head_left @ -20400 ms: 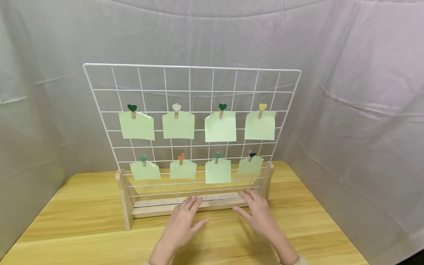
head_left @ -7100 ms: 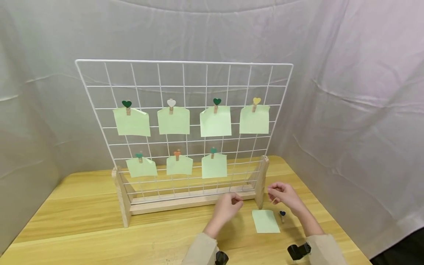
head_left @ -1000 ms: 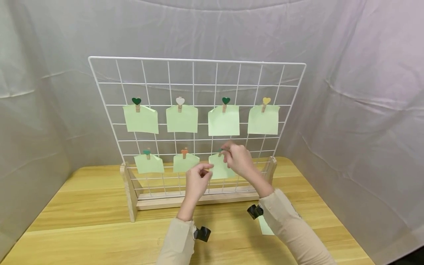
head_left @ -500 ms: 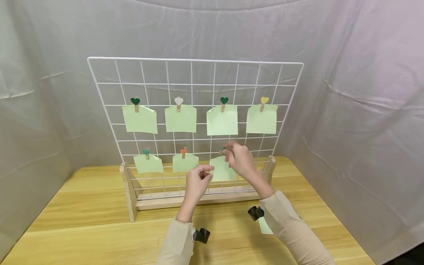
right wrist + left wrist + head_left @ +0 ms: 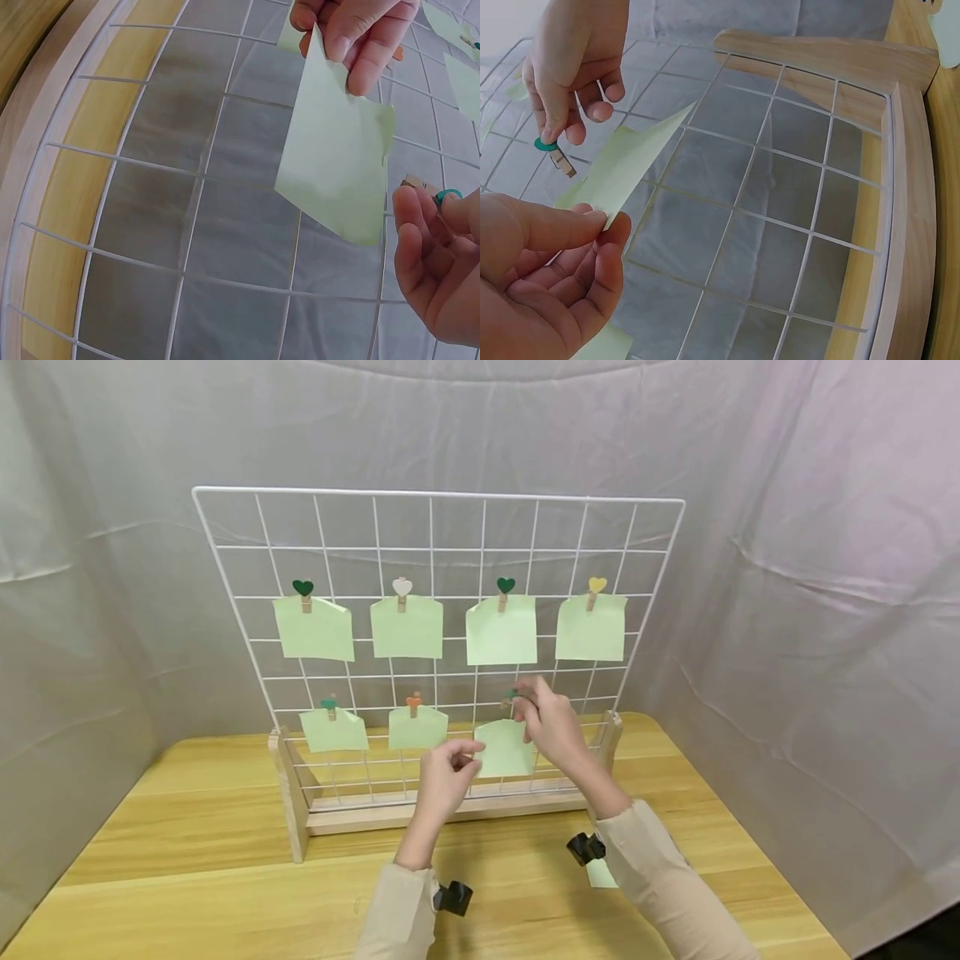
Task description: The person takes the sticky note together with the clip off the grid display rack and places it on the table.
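Plainly, both hands are busy in front of the white wire grid panel (image 5: 438, 492), each pinching something small. The left hand (image 5: 446, 772) has its thumb and forefinger pressed together on the left edge of a pale green paper note (image 5: 502, 750), while its other fingers curl loosely toward the palm. The right hand (image 5: 553, 727), a little higher and just beside it, pinches a mini wooden clothespin (image 5: 564, 163) by its teal heart, and its remaining fingers are bent and slightly apart, holding nothing more. The clothespin sits just above the note's upper edge in the head view, near it but not touching. The note is in front of the panel's lower part, to the right of the orange-heart clothespin (image 5: 413, 704); whether it touches the wires I cannot tell. Next along to the left in that row is a note under another teal-heart clothespin (image 5: 331, 708). Above them hang four more notes, clipped from left to right by dark green, white, dark green and yellow hearts. The panel stands in a wooden stand (image 5: 360, 820) on a wood-grain table (image 5: 187, 877), where one loose green note (image 5: 602, 874) lies partly hidden by the right sleeve (image 5: 660, 885). Pale grey cloth (image 5: 450, 435) hangs behind.
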A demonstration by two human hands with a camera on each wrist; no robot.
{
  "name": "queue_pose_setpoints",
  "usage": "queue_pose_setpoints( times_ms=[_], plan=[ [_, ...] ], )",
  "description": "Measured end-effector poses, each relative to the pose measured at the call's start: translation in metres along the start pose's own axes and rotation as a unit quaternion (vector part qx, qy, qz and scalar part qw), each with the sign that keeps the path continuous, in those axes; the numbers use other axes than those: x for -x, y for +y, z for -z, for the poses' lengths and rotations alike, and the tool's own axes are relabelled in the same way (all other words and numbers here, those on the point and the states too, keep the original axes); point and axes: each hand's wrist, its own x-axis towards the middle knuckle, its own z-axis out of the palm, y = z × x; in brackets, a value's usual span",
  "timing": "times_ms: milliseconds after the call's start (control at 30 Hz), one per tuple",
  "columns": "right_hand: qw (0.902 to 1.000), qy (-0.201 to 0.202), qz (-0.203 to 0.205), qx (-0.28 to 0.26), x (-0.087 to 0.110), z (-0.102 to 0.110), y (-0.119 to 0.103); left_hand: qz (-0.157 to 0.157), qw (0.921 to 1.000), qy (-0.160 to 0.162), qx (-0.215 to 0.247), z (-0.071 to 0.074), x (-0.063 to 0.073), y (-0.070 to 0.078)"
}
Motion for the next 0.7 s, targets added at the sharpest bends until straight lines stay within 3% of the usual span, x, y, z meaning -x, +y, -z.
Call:
queue_pose_setpoints(
  times_ms=[233, 367, 700],
  plan=[
    [0.9992, 0.023, 0.006, -0.033, 0.005, 0.002, 0.003, 0.014, 0.9999, -0.007, 0.001, -0.001, 0.002, -0.004],
    [0.999, 0.036, 0.013, -0.025, 0.008, 0.003, 0.004, 0.02, 0.9998, -0.009, -0.002, -0.001, 0.003, -0.005],
    [0.9965, 0.052, 0.02, -0.062, 0.017, 0.001, 0.011, 0.015, 0.9998, -0.009, -0.01, -0.001, 0.01, -0.005]
  ],
)
